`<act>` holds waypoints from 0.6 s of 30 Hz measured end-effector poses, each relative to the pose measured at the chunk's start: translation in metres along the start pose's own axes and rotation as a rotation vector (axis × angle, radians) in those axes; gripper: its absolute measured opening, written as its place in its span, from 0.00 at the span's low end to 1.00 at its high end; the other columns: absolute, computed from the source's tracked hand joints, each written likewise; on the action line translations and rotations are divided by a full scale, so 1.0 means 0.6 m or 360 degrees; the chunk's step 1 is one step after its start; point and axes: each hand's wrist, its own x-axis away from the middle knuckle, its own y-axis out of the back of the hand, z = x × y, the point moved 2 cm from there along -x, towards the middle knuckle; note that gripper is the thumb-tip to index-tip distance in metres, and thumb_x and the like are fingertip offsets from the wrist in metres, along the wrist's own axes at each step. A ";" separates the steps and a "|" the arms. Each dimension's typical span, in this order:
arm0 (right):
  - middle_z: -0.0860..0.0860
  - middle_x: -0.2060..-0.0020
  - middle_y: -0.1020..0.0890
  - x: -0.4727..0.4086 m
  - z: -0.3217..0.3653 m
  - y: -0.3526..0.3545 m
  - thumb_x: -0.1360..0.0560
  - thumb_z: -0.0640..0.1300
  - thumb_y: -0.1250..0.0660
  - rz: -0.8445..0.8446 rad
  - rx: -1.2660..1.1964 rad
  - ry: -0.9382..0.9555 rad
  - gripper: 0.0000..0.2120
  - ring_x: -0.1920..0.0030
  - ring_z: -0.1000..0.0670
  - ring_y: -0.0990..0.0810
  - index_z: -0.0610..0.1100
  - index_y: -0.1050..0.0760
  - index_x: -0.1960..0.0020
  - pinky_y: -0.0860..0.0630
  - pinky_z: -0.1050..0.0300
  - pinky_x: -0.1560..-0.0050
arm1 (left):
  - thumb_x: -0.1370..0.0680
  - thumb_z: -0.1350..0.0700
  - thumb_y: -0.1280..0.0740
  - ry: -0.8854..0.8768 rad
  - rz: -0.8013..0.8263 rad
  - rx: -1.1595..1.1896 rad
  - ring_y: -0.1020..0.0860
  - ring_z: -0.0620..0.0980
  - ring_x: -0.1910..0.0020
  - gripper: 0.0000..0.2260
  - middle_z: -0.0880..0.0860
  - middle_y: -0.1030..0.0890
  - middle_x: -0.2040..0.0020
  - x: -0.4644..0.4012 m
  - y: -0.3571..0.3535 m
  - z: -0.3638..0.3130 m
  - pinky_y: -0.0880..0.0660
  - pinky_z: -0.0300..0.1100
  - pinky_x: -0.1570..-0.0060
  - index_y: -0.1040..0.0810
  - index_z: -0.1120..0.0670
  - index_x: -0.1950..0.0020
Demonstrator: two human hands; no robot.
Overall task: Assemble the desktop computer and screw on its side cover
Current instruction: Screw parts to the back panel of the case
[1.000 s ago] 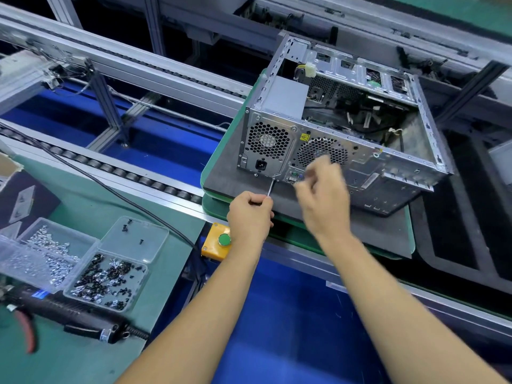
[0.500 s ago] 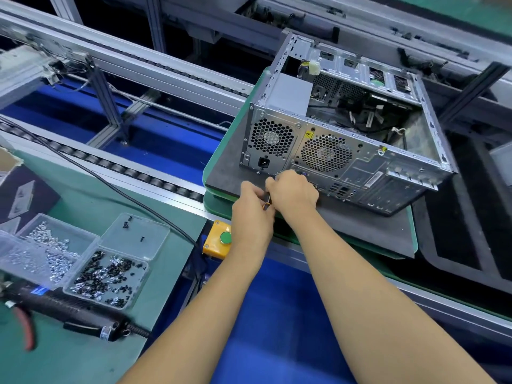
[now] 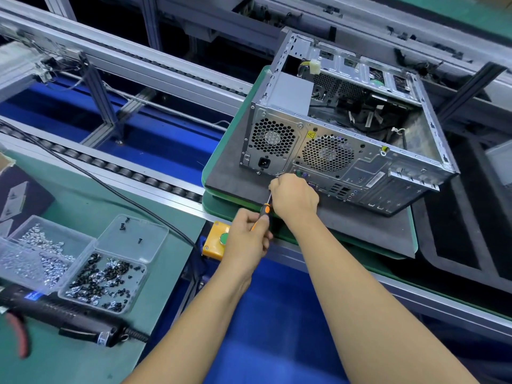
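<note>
A silver desktop computer case lies on its side on a dark mat over a green pallet, open side up, with cables and the power supply showing inside. Its rear panel with two fan grilles faces me. My left hand is closed around the orange and black handle of a screwdriver. The shaft points up toward the rear panel's lower edge. My right hand is closed around the shaft near its tip, right against the panel below the power socket. No side cover is in view.
Clear plastic boxes of silver screws and black screws sit on the green bench at left. A black electric screwdriver with cable lies in front of them. A yellow button box sits on the conveyor rail. Roller tracks run behind.
My right hand came down from the fan grille to the screwdriver shaft and now steadies its tip at the panel's lower edge. My left hand stayed on the handle.
</note>
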 end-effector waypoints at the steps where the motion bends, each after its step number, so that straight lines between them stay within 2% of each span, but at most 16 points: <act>1: 0.41 0.45 0.17 0.003 0.001 -0.001 0.16 0.47 0.46 -0.0036 0.0028 0.0036 0.17 0.46 0.39 0.19 0.41 0.20 0.46 0.33 0.53 0.56 | 0.19 0.58 0.33 -0.0147 -0.0134 -0.0118 0.28 0.44 0.69 0.03 0.54 0.23 0.64 -0.002 0.004 -0.002 0.32 0.35 0.72 0.26 0.55 0.52; 4: 0.41 0.48 0.16 0.009 0.007 -0.007 0.16 0.49 0.47 -0.0138 0.0103 0.0097 0.17 0.54 0.40 0.21 0.43 0.23 0.52 0.32 0.52 0.57 | 0.22 0.61 0.32 -0.0499 -0.0388 -0.0505 0.27 0.47 0.62 0.05 0.55 0.22 0.58 -0.008 0.018 -0.014 0.31 0.36 0.63 0.26 0.53 0.53; 7: 0.43 0.51 0.16 0.011 0.012 -0.014 0.16 0.47 0.45 -0.0202 0.0201 0.0098 0.14 0.54 0.40 0.19 0.44 0.24 0.53 0.31 0.52 0.59 | 0.20 0.60 0.33 -0.0633 -0.0289 -0.0691 0.27 0.49 0.58 0.06 0.55 0.23 0.53 -0.004 0.013 -0.013 0.31 0.42 0.61 0.29 0.52 0.51; 9: 0.43 0.52 0.15 0.011 0.011 -0.017 0.16 0.45 0.44 -0.0236 0.0223 0.0087 0.13 0.56 0.41 0.20 0.45 0.25 0.56 0.33 0.52 0.60 | 0.19 0.58 0.35 -0.0627 -0.0205 -0.0640 0.25 0.49 0.56 0.05 0.54 0.23 0.52 0.003 0.002 -0.008 0.27 0.42 0.59 0.30 0.50 0.50; 11: 0.44 0.52 0.15 0.012 0.009 -0.018 0.16 0.44 0.44 -0.0252 0.0218 0.0063 0.14 0.56 0.41 0.20 0.46 0.24 0.56 0.34 0.53 0.61 | 0.18 0.56 0.38 -0.0432 -0.0177 -0.0255 0.25 0.48 0.59 0.02 0.52 0.23 0.54 0.007 -0.009 -0.002 0.27 0.39 0.64 0.29 0.49 0.49; 14: 0.44 0.51 0.15 0.012 0.007 -0.019 0.16 0.43 0.44 -0.0245 0.0180 0.0050 0.14 0.51 0.41 0.18 0.44 0.22 0.54 0.33 0.53 0.60 | 0.18 0.58 0.38 0.0219 0.0025 0.0901 0.27 0.47 0.67 0.05 0.54 0.23 0.59 0.014 -0.024 0.008 0.32 0.38 0.74 0.26 0.52 0.42; 15: 0.44 0.50 0.15 0.011 0.006 -0.018 0.16 0.43 0.44 -0.0236 0.0166 0.0046 0.14 0.49 0.40 0.17 0.43 0.20 0.51 0.32 0.53 0.59 | 0.18 0.57 0.37 0.0354 0.0100 0.1171 0.26 0.46 0.68 0.07 0.55 0.22 0.59 0.018 -0.027 0.011 0.33 0.37 0.76 0.25 0.52 0.40; 16: 0.44 0.49 0.15 0.011 0.004 -0.018 0.16 0.42 0.43 -0.0222 0.0162 0.0049 0.13 0.47 0.40 0.17 0.43 0.19 0.49 0.32 0.53 0.58 | 0.17 0.56 0.37 0.0414 0.0141 0.1251 0.27 0.46 0.70 0.09 0.55 0.22 0.60 0.019 -0.029 0.013 0.35 0.37 0.77 0.26 0.51 0.38; 17: 0.44 0.48 0.15 0.010 0.003 -0.019 0.17 0.42 0.43 -0.0205 0.0160 0.0060 0.13 0.46 0.39 0.17 0.42 0.19 0.48 0.31 0.53 0.58 | 0.17 0.56 0.37 0.0381 0.0144 0.1158 0.30 0.45 0.72 0.08 0.54 0.23 0.62 0.018 -0.027 0.010 0.36 0.37 0.77 0.27 0.51 0.37; 18: 0.43 0.48 0.15 0.009 0.003 -0.019 0.17 0.42 0.43 -0.0198 0.0149 0.0075 0.13 0.46 0.39 0.17 0.42 0.19 0.48 0.31 0.53 0.57 | 0.17 0.57 0.38 0.0224 0.0100 0.0879 0.31 0.46 0.71 0.07 0.53 0.25 0.62 0.013 -0.022 0.006 0.35 0.38 0.76 0.27 0.50 0.39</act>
